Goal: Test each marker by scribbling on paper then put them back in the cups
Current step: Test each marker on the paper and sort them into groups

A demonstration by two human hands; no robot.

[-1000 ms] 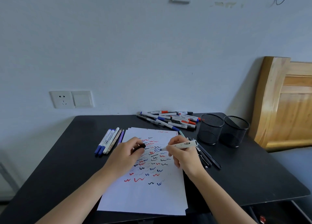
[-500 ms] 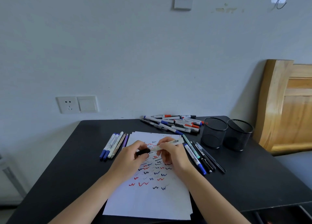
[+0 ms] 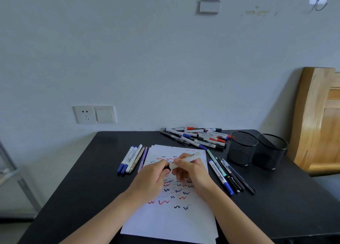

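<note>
A white-barrelled marker (image 3: pixel 185 159) is held over the sheet of paper (image 3: pixel 171 218), which is covered with red, blue and black scribbles. My right hand (image 3: pixel 191 172) grips the marker's barrel. My left hand (image 3: pixel 153 179) holds the black cap at the marker's left end, and the cap meets the barrel there. Two black mesh cups (image 3: pixel 242 148) (image 3: pixel 269 151) stand at the right of the table; nothing shows inside them.
A pile of markers (image 3: pixel 198 137) lies at the table's back. Several pens (image 3: pixel 131 159) lie left of the paper and several more (image 3: pixel 228 175) to its right. The table is black (image 3: pixel 88 179). A wooden board (image 3: pixel 320 122) leans at far right.
The uncapped marker was lifted off the paper. My left hand brought the black cap to its tip, and the two hands have come together over the sheet.
</note>
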